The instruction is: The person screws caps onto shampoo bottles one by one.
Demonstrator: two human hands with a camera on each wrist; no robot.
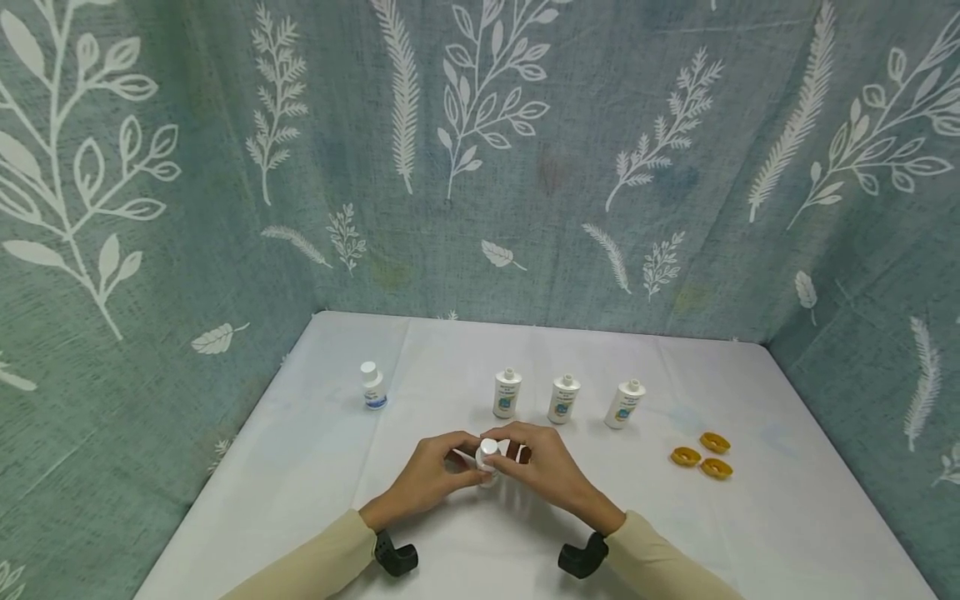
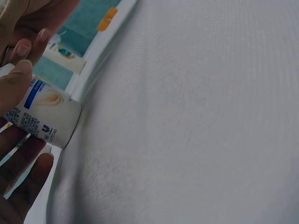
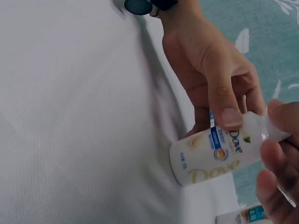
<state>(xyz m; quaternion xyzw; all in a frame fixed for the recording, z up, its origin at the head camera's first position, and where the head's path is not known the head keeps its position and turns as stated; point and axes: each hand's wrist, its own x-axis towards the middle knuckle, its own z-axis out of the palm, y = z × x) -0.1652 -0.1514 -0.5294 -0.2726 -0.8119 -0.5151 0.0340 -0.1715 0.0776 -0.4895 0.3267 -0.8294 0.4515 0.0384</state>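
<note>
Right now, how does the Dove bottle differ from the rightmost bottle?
The Dove bottle is held by the left hand and right hand; the rightmost bottle stands untouched on the table. The Dove bottle has gold lettering; the rightmost bottle has a small bluish picture. Both are mostly white.

Head view: illumination is bright, even and diffuse. The left hand (image 1: pixel 429 475) and right hand (image 1: pixel 553 471) cast soft-edged shadows onto the white table (image 1: pixel 787 525). Fine print on the standing bottles (image 1: pixel 563 400) is too small to read. Wrist views: exposure is dimmer; the table renders grey. Left wrist: the lower fingers (image 2: pixel 32 183) lie in deep shade. Right wrist: table detail is smeared; large lettering on the held bottle (image 3: pixel 205 158) is legible.
</note>
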